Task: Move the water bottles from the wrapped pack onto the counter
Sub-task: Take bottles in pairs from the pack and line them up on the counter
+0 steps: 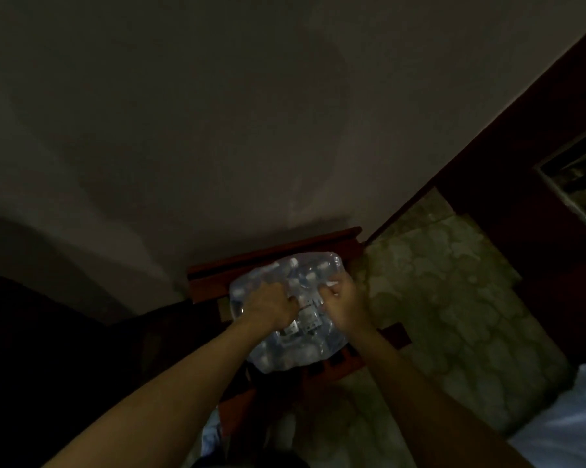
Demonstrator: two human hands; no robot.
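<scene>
The room is dim, and a plain wall (217, 113) fills the view from nine o'clock across to one. At the centre, just below the middle, the wrapped pack of water bottles (285, 309) sits on a reddish wooden stool (271, 261) that stands against the wall; bottle caps show pale through the clear plastic film.

The left hand (271, 307) lies on top of the pack toward its nine o'clock side, fingers curled down into the film and gripping it near the middle. Just to its right, at the pack's three o'clock side, the right hand (344, 304) has its fingers curled too, pinching the film. The two hands are close together with a printed label between them. Both forearms reach in from the six o'clock edge.

To the right, from three to five o'clock, a mottled greenish stone floor (453, 298) spreads out. Dark wooden furniture (521, 184) rises at two o'clock, and pale cloth (571, 417) shows at the five o'clock corner.
</scene>
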